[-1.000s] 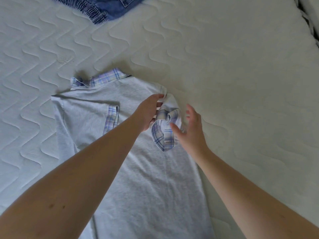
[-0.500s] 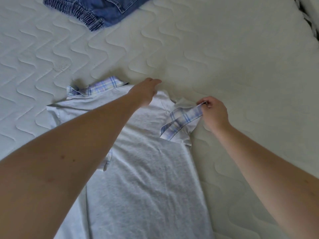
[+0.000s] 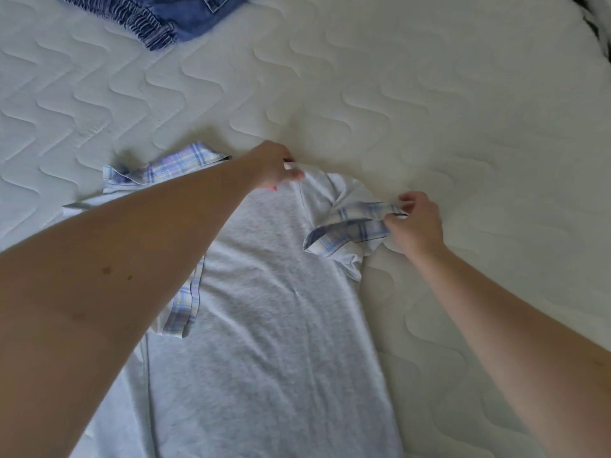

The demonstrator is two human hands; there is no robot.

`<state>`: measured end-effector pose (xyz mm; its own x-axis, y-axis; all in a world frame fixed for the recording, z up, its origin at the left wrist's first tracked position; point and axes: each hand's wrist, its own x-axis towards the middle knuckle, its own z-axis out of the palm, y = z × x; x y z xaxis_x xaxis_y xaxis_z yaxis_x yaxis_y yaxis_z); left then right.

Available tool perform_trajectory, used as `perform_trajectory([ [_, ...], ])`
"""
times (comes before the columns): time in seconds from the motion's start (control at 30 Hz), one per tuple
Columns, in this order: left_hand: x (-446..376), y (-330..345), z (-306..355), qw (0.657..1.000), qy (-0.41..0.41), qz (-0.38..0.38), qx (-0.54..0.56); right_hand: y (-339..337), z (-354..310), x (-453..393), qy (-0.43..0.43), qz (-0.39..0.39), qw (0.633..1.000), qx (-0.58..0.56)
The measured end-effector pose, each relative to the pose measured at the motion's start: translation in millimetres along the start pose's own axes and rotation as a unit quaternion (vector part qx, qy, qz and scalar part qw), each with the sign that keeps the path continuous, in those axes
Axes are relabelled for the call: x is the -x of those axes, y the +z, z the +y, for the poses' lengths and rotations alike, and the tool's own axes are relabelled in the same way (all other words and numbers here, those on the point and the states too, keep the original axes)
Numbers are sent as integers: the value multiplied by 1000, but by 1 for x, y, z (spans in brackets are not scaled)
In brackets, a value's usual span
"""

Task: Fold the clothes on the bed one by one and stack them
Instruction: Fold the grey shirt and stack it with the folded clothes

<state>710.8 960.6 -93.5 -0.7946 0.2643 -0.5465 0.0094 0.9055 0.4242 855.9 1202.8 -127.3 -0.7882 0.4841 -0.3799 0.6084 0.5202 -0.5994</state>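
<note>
head view: a grey shirt [image 3: 271,319] lies flat on the quilted white mattress [image 3: 429,94]. the left hand [image 3: 274,166] pinches its shoulder edge; the right hand [image 3: 415,223] pinches the plaid sleeve cuff [image 3: 350,226]. soft, light, limp jersey (likely to wrinkle), best held at seams and hems. denim garment [image 3: 185,14] lies well apart.

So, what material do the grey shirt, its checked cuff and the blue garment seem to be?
Grey shirt: probably soft matte cotton jersey, with a heathered, slightly fuzzy surface. Checked cuff: thin woven cloth, crisp plaid lines. Blue garment: likely denim, with visible stitched seams and a gathered waistband.
</note>
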Motion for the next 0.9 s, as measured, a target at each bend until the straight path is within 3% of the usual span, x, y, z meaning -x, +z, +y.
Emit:
perform_trajectory([
  [0.1, -5, 0, 1, 994, -53, -22, 96, 2, -4, 5, -41, -26, 997, 63],
  [0.23, -8, 2, -3, 997, -42, 30, 64, -22, 10, 6, -82, 32, 993, 73],
  [0.33, -5, 7, -3, 995, -22, 81, 48, -33, 26, 6, -106, 23, 988, 105],
  [0.4, -4, 12, -1, 994, -5, 106, 25, -33, 32, 7, -96, 28, 991, 92],
  [0.53, -2, 22, -3, 993, 31, 91, 66, -26, 26, 24, -55, 124, 991, -2],
  [0.6, -1, 24, -4, 992, 52, 73, 88, -16, 18, 42, -121, 78, 990, -5],
  [0.7, -2, 24, -2, 993, 56, 65, 85, 5, 7, 60, -227, -90, 970, 18],
  [0.77, -3, 26, 0, 993, 45, 71, 88, 13, 2, 58, -208, -151, 965, 57],
  [0.9, -6, 34, 5, 992, 18, 86, 91, 9, -6, 43, -134, -203, 965, 94],
])
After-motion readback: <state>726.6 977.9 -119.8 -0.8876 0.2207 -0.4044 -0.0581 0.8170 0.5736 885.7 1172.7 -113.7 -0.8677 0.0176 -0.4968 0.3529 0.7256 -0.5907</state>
